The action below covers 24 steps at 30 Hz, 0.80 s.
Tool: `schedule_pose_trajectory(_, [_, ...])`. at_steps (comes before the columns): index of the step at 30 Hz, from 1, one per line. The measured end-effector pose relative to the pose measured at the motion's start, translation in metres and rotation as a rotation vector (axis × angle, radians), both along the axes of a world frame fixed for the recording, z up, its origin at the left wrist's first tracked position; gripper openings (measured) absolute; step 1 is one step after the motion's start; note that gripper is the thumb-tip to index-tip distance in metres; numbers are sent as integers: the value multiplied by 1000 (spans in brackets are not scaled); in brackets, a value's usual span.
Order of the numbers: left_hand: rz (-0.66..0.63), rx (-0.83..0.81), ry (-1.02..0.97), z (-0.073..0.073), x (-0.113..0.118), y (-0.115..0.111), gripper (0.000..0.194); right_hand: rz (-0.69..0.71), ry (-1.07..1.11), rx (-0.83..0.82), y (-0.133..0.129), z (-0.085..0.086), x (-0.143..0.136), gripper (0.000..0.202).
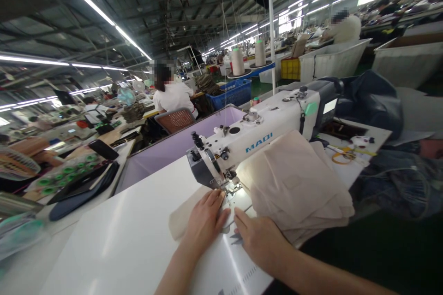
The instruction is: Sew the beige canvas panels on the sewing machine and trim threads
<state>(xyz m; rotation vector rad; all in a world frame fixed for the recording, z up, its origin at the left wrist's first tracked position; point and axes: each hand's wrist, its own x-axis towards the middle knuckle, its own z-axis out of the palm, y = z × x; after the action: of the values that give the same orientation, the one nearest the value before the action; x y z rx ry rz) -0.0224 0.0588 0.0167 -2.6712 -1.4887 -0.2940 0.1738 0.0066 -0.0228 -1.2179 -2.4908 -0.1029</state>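
A white sewing machine [263, 133] stands on a white table, its lamp lighting the needle area. My left hand [206, 215] lies flat on a small beige fabric piece [178, 219], fingertips close to the presser foot [232, 185]. To the right of the needle plate, my right hand [261, 239] has curled fingers, with index finger and thumb near the plate. Grey pointed blades, which look like thread snips [236, 239], stick out from under that hand; their handles are hidden. Beside it, a stack of beige fabric pieces [297, 184] leans against the machine arm.
A lilac bin [166, 145] runs behind the table. Thread cones [237, 61] stand on a rack beyond the machine. Yellow-orange scissors [342, 156] lie at the right end. Denim [401, 184] is heaped at right. A seated person in white [175, 97] works ahead.
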Motion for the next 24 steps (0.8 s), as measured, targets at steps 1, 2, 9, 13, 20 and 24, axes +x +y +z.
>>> schedule_pose_trajectory(1, [1, -4, 4, 0, 0, 0, 42, 3, 2, 1, 0, 0, 0, 31])
schedule_pose_trajectory(2, [3, -6, 8, 1, 0, 0, 42, 7, 3, 3, 0, 0, 0, 31])
schedule_pose_trajectory(9, [2, -3, 1, 3, 1, -1, 41, 7, 17, 1, 0, -2, 1, 32])
schedule_pose_trajectory(13, [-17, -6, -14, 4, 1, -2, 40, 4, 22, 7, -1, -1, 1, 33])
schedule_pose_trajectory(20, [79, -76, -19, 2, 5, -4, 41, 13, 17, 3, 1, -3, 1, 33])
schedule_pose_trajectory(24, [126, -77, -19, -1, 10, -11, 42, 18, 37, -75, 0, 2, 5, 28])
